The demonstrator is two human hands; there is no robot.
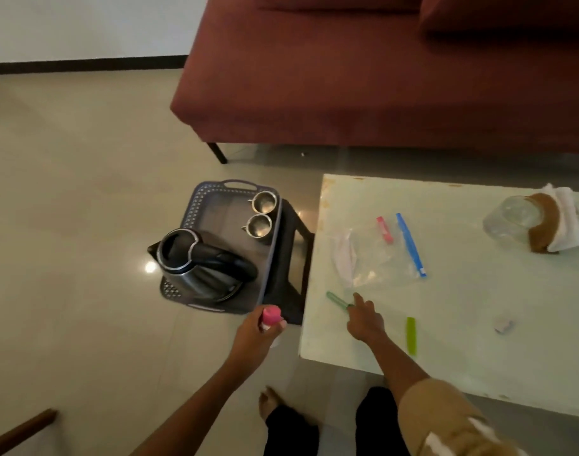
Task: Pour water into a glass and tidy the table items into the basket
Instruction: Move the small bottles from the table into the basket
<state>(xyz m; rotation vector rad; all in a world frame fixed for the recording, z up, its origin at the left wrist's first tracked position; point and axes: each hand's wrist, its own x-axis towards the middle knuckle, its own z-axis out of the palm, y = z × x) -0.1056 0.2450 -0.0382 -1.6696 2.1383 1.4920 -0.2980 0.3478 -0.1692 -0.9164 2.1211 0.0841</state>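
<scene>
My left hand [258, 327] grips a small bottle with a pink cap [271, 315], held just off the near right corner of the grey basket [195, 199]. The basket sits on a dark stool and holds a steel kettle [195, 261] and two metal cups [264, 201], [260, 225]. My right hand [363, 319] rests on the pale table [479, 324], its fingertips touching a dark green clip [337, 300]. A clear plastic bag [373, 255], a pink clip [384, 229], a blue clip [410, 243] and a light green clip [411, 335] lie on the table.
A glass jar with a brown lid [518, 222] lies on its side at the table's far right, against a folded white cloth [568, 222]. A small scrap [503, 325] lies near the right. A maroon sofa [347, 77] stands behind. My legs and foot [270, 401] are below.
</scene>
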